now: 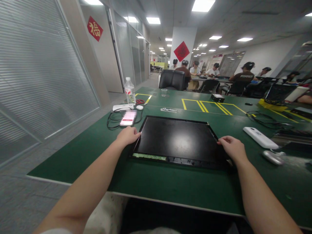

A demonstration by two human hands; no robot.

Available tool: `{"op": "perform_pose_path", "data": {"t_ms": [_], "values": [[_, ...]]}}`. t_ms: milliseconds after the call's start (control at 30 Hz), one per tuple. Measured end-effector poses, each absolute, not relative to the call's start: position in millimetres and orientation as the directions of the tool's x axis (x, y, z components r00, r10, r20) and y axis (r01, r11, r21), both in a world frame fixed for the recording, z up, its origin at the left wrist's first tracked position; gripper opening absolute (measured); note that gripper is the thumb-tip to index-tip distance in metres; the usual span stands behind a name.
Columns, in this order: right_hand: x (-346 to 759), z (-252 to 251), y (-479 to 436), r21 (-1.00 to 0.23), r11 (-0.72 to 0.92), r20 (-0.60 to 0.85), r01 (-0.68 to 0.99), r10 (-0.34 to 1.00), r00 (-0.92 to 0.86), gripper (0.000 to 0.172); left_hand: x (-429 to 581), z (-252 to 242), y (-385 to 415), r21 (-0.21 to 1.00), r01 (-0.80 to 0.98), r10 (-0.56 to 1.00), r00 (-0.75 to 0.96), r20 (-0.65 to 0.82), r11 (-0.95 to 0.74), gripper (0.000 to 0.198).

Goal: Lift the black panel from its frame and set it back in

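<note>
A black flat display panel [170, 136] lies on the green table in front of me, its dark surface reflecting a ceiling light. Along its near edge runs a strip with a green circuit board [149, 157] at the left. My left hand [128, 136] is closed, with its fingertips gripping the panel's left edge. On the opposite side, my right hand [231, 145] pinches the right edge between thumb and fingers. The undersides of both grips are hidden from view.
Left of the panel are a phone [128, 118], a cable, a water bottle [130, 91] and red-handled scissors [139, 101]. A white power bank [260, 137] and a silver device [273, 157] lie to the right. Several people sit at tables beyond the black chair [172, 80].
</note>
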State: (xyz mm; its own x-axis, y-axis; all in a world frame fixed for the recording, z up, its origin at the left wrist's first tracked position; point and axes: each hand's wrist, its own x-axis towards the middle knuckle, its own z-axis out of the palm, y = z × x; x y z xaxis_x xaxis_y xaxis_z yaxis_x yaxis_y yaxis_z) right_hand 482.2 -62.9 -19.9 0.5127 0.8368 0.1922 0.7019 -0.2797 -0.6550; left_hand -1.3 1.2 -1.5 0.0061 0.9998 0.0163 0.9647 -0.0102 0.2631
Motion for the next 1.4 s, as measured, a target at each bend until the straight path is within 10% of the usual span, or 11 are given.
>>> {"op": "perform_pose_path", "data": {"t_ms": [700,1033,1400], "values": [[493.3,-27.9,-58.3,-0.595,-0.372,0.136,0.712,0.827,0.545,0.015,2.0,-3.6,3.3,0.253,0.961,0.994,0.101,0.039,-0.107,0.024],[497.3,-35.9,-56.0,-0.597,-0.360,0.145,0.716,0.830,0.538,0.018,3.9,4.4,0.7,0.578,0.815,0.985,-0.069,0.157,-0.035,0.025],[498.2,-40.9,-54.3,-0.582,-0.357,0.133,0.730,0.844,0.519,0.024,14.5,-2.0,1.5,0.979,0.129,0.964,-0.235,-0.123,0.156,0.024]]}}
